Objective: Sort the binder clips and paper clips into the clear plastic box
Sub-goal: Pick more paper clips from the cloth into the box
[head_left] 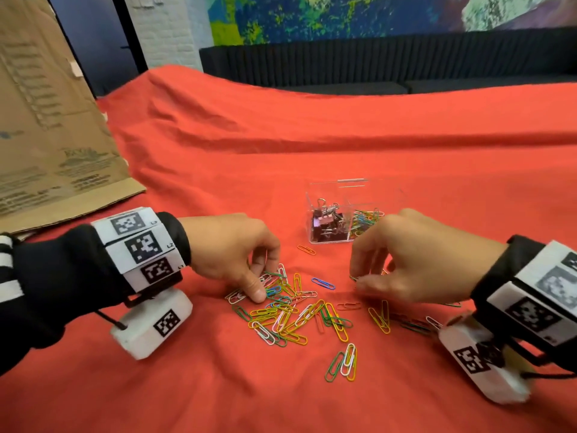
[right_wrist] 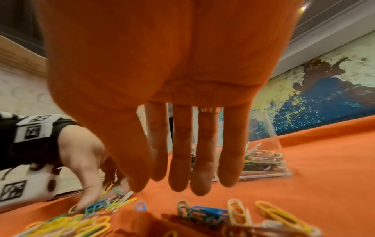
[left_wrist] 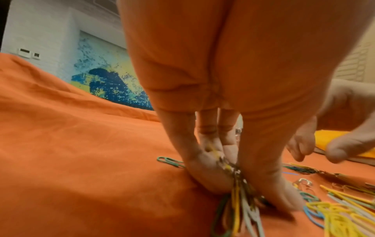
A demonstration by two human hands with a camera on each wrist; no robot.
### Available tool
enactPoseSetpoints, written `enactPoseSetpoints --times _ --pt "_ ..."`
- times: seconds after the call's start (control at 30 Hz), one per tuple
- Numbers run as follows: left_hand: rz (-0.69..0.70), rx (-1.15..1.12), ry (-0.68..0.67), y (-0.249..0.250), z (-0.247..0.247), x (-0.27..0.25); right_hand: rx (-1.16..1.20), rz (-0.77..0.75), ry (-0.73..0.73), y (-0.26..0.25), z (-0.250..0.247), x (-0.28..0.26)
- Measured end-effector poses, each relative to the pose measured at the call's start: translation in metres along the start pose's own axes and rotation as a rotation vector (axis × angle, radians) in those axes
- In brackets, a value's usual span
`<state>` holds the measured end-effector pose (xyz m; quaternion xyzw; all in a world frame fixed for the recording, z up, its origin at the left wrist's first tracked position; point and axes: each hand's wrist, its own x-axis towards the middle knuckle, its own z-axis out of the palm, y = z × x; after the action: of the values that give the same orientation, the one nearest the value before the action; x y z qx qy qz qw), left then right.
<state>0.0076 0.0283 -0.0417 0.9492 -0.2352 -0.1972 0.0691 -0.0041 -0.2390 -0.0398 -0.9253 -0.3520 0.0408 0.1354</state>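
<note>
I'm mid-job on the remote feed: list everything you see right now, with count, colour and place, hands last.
clear plastic box: one, transparent, lid up, on the cloth beyond the hands.
binder clips: several, black and pink, in the box's left compartment.
sorted paper clips: a bunch, mixed colours, in the box's right compartment.
loose paper clips: dozens, yellow, green, blue, white, pink, scattered on the cloth in front of the box.
red cloth: one, covers the work surface.
cardboard sheet: one, brown, far left.
mural: one, blue, green and yellow, on the back wall.
left hand: pinching a bunch of clips in the pile.
right hand: fingers straight, above the clips.
</note>
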Motion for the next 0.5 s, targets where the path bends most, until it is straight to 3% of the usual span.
enactPoseSetpoints --times 0.13,0.27,0.5 --pt "0.034 -0.101 0.038 -0.003 -0.003 -0.001 -0.004 -0.013 -0.069 -0.002 0.005 -0.001" --pt "0.051 -0.497 0.004 0.002 -0.003 0.0 0.005 -0.016 -0.095 -0.004 0.006 0.0" --pt "0.165 -0.897 -0.009 0.02 -0.009 0.007 0.266 -0.054 0.241 -0.012 0.004 0.005"
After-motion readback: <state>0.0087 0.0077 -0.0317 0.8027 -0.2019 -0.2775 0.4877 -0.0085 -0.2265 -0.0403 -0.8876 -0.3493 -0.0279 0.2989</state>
